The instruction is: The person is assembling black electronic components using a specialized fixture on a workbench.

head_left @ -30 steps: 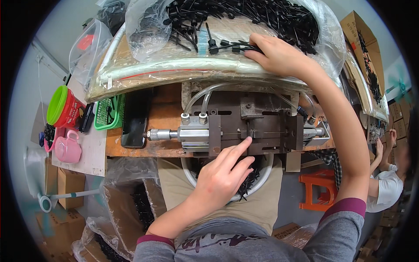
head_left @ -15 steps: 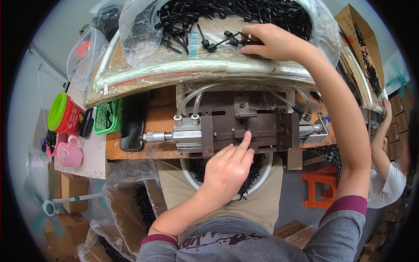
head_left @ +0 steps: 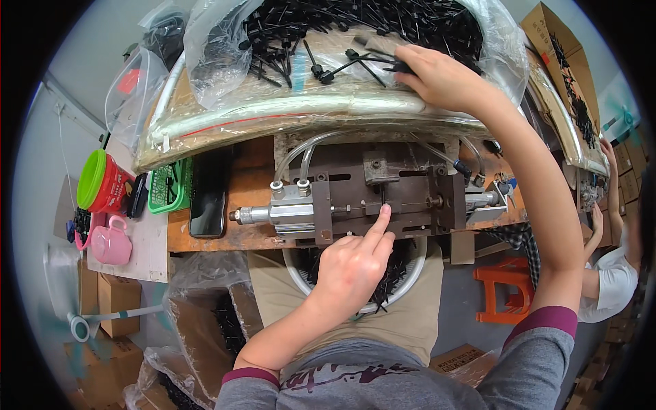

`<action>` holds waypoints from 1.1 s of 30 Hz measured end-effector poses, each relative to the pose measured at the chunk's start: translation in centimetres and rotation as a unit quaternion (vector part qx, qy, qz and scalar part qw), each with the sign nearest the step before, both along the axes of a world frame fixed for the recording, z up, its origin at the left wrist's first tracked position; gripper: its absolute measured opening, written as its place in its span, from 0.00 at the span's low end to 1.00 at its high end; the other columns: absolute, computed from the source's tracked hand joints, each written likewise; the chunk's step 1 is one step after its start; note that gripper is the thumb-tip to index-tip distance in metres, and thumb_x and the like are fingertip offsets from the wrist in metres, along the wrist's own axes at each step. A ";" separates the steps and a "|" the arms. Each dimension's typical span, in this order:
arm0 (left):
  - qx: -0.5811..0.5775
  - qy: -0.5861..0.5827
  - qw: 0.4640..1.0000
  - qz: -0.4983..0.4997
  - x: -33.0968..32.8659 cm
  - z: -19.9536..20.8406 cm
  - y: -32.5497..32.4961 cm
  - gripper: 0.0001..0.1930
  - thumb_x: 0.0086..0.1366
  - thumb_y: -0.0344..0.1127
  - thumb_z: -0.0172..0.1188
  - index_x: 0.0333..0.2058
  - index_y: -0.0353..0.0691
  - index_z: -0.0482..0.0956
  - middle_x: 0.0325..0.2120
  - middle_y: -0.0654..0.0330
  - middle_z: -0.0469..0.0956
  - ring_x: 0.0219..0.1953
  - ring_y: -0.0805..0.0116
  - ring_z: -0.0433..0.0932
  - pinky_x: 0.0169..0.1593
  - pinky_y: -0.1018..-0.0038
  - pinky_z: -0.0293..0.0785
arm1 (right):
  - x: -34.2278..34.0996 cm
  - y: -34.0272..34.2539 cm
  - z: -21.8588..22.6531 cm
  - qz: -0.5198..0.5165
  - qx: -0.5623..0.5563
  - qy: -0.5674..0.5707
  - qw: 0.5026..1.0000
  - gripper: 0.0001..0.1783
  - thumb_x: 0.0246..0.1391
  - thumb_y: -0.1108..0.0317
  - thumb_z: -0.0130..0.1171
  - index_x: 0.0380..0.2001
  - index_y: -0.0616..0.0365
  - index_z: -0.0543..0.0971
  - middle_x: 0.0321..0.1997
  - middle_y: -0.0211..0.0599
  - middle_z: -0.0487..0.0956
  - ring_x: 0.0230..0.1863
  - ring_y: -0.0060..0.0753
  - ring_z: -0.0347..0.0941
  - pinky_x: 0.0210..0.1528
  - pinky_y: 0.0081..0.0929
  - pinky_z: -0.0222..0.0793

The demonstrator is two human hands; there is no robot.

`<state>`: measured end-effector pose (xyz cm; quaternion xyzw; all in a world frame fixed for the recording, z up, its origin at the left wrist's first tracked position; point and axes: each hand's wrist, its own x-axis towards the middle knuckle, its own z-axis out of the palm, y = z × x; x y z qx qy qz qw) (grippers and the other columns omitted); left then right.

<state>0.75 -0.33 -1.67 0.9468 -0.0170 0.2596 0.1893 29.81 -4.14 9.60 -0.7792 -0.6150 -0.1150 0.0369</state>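
Observation:
My left hand (head_left: 350, 268) reaches up to a dark metal fixture (head_left: 410, 217), index finger stretched and the other fingers curled. That fingertip rests at the fixture's middle, against a thin black piece (head_left: 383, 197) standing in it, mostly hidden by the finger. Farther off, my right hand (head_left: 437, 76) is closed on a black plastic pin (head_left: 403, 66), part of it covered by the fingers. It hovers over the front of a plastic-lined tray (head_left: 273, 108), where more black pins with round heads (head_left: 317, 70) lie loose below a large heap (head_left: 383, 20).
Silver air cylinders (head_left: 292, 217) with clear hoses flank the fixture. Left on the bench are a black phone (head_left: 208, 208), a green basket (head_left: 179, 198), a red tub (head_left: 113, 188) and a pink cup (head_left: 111, 242). A white-rimmed bowl (head_left: 290, 263) sits on my lap; an orange stool (head_left: 502, 290) and a co-worker (head_left: 608, 283) are at right.
My right hand has shifted slightly right, closing on a black pin. The cylinder rods have come farther in toward the fixture's middle. My left hand has hardly moved.

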 end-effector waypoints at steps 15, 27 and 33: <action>-0.228 -0.022 0.970 -0.077 -1.8 4.2 1.0 0.20 0.53 0.41 0.72 0.41 0.35 0.81 0.51 0.46 0.78 0.29 0.64 0.83 0.33 0.70 0.80 | -5.0 -4.4 2.9 -0.085 0.102 0.493 0.860 0.12 0.66 0.57 0.53 0.37 0.54 0.74 0.24 0.24 0.73 0.19 0.10 0.60 0.20 0.13 0.52; -0.569 0.108 0.805 -0.133 0.6 8.1 6.7 0.14 0.65 0.28 0.59 0.49 0.31 0.80 0.38 0.54 0.84 0.36 0.75 0.81 0.38 0.80 0.78 | -14.8 -8.8 -1.8 0.120 -0.092 0.525 0.838 0.11 0.61 0.66 0.58 0.39 0.64 0.75 0.29 0.43 0.78 0.31 0.38 0.78 0.36 0.33 0.71; -0.539 -0.078 0.838 -0.042 -1.5 7.5 5.8 0.13 0.62 0.22 0.59 0.47 0.28 0.81 0.44 0.51 0.79 0.41 0.68 0.80 0.44 0.75 0.82 | -14.8 -11.7 -3.7 -0.033 0.014 0.649 0.760 0.12 0.64 0.65 0.55 0.41 0.64 0.74 0.27 0.29 0.75 0.26 0.18 0.69 0.28 0.19 0.64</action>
